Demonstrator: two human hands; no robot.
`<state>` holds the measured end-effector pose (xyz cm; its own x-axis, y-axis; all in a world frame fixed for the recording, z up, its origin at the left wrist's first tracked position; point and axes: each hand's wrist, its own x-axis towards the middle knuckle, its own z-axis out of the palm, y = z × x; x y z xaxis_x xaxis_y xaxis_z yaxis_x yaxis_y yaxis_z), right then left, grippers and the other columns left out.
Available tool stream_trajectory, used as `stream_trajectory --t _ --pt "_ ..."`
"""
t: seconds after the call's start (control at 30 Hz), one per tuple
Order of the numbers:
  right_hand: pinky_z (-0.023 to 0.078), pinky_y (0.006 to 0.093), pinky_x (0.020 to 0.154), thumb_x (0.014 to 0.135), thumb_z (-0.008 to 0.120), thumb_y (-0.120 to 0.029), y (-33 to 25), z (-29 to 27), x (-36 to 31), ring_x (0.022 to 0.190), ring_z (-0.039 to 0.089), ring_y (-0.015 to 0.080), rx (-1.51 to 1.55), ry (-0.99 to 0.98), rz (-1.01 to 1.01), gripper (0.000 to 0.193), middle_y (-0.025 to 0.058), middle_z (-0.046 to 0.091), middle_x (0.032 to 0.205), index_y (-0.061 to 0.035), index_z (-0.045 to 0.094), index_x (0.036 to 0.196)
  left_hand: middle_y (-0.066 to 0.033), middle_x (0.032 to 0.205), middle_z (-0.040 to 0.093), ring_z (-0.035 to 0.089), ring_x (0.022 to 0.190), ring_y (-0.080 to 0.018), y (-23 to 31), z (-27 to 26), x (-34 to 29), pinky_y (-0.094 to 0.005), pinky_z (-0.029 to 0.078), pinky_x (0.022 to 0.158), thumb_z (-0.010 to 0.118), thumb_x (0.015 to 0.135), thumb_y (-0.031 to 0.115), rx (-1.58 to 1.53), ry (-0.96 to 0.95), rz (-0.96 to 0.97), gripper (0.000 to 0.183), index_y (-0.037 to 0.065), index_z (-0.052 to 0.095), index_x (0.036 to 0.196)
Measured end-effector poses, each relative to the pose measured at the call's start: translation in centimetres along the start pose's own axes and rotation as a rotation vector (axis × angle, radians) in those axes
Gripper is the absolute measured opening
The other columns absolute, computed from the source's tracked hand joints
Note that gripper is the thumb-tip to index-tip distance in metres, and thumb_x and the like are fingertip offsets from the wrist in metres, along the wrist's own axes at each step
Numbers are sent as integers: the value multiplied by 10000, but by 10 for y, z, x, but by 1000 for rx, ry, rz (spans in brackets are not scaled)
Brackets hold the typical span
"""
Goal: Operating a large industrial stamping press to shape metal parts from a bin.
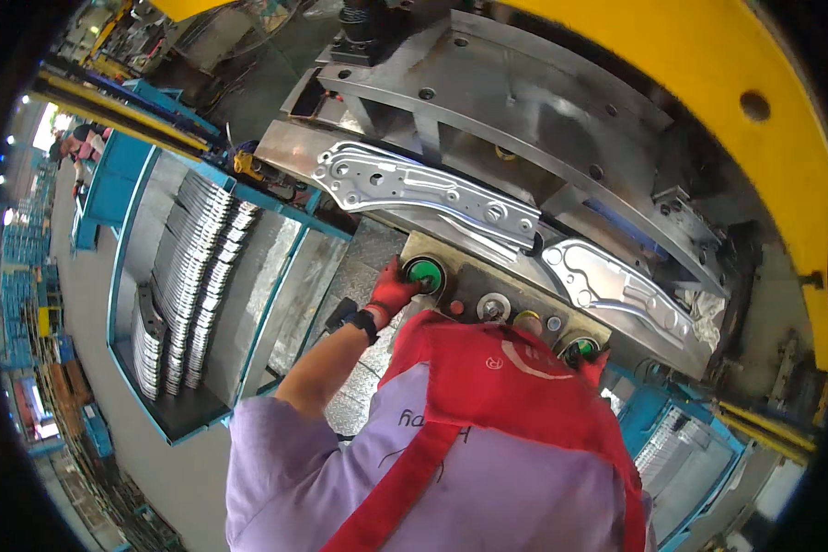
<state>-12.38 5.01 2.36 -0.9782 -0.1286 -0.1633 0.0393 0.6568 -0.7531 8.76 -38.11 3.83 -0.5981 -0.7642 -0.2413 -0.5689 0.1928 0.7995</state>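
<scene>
My left hand (394, 292), in a red glove with dark fingertips, reaches onto a round green push button (424, 275) in a dark collar. Its fingers are stretched out and grip nothing. My right hand (595, 366), also gloved, rests at a second green button (580, 350) at the right end of the same panel (474, 276). Its fingertips lie on that button, and the red apron partly covers the hand. Beyond the panel, a long silver stamped metal part (423, 189) lies on the press bed. A second stamped part (607, 285) lies to its right, apart from both hands.
Heavy steel press tooling (524, 101) spans the far side under a yellow frame (745, 55). Left stands a blue bin (239, 304) with stacked metal parts; another bin (676, 451) is at lower right. A crumpled cloth (706, 317) lies right. A person (87, 143) is far left.
</scene>
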Motion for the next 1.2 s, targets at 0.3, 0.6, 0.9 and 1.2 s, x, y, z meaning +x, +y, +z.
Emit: stream_trajectory --t 0.3,0.6,0.9,1.2 --pt "488 341 817 642 728 -37 100 20 26 1053 511 269 -220 115 60 1005 167 454 1236 -47 101 1428 -172 1222 495 472 1121 -323 144 -112 57 -430 371 945 735 642 285 670 -111 766 684 77 471 1238" --pt "485 333 823 608 750 -42 -8 -4 12 1166 423 283 267 -178 450 1061 176 273 1382 -37 81 1432 -219 1297 392 363 1220 -375 182 -104 136 -455 278 1043 769 508 339 1118 -433 805 984 68 323 1341" --pt "488 293 721 718 732 -227 6 -31 13 904 591 204 -201 -223 146 735 110 583 1113 -65 361 1332 -197 1132 490 479 1065 -368 182 -95 136 -449 379 930 784 477 309 1087 -386 867 956 63 367 1301" --pt "273 462 1029 613 732 -404 -161 -104 67 1242 350 352 -816 -10 -645 906 202 400 1313 -74 329 1354 -215 1226 454 422 1145 -396 184 -100 142 -457 325 1002 755 516 321 1111 -439 914 961 63 331 1339"
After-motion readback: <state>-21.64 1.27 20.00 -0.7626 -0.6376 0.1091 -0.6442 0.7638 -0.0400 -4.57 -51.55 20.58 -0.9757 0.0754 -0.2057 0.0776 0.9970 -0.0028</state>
